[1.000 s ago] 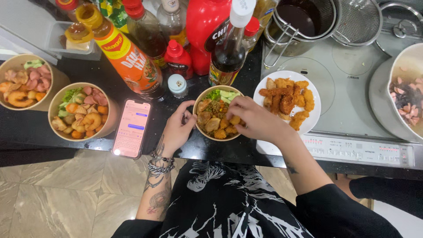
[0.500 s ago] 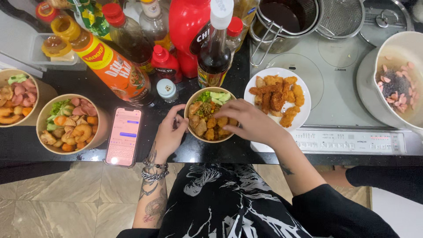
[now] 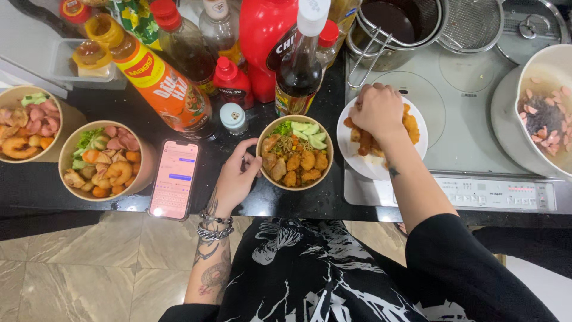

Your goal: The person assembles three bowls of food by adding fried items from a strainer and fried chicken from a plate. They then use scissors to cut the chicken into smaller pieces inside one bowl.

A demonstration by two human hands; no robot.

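My left hand [image 3: 237, 177] grips the left side of a paper bowl [image 3: 329, 156] filled with noodles, cucumber slices and fried pieces on the black counter. My right hand [image 3: 376, 110] is over the white plate [image 3: 359, 165] to the bowl's right. Its fingers curl down onto the golden fried pieces [image 3: 411, 122] there. The hand hides most of those pieces.
Two more filled paper bowls [image 3: 65, 146] [image 3: 12, 92] and a pink-screened phone [image 3: 174, 179] lie to the left. Sauce bottles [image 3: 161, 89] [image 3: 265, 42] [image 3: 301, 71] and a small shaker [image 3: 233, 118] crowd the back. On the hob [image 3: 465, 119] stand a pot [image 3: 393, 24], a strainer [image 3: 473, 24] and a white bowl [image 3: 530, 71] of sausage slices.
My right hand has left the middle bowl and moved right and back onto the white plate. My left hand stays at the bowl's side.
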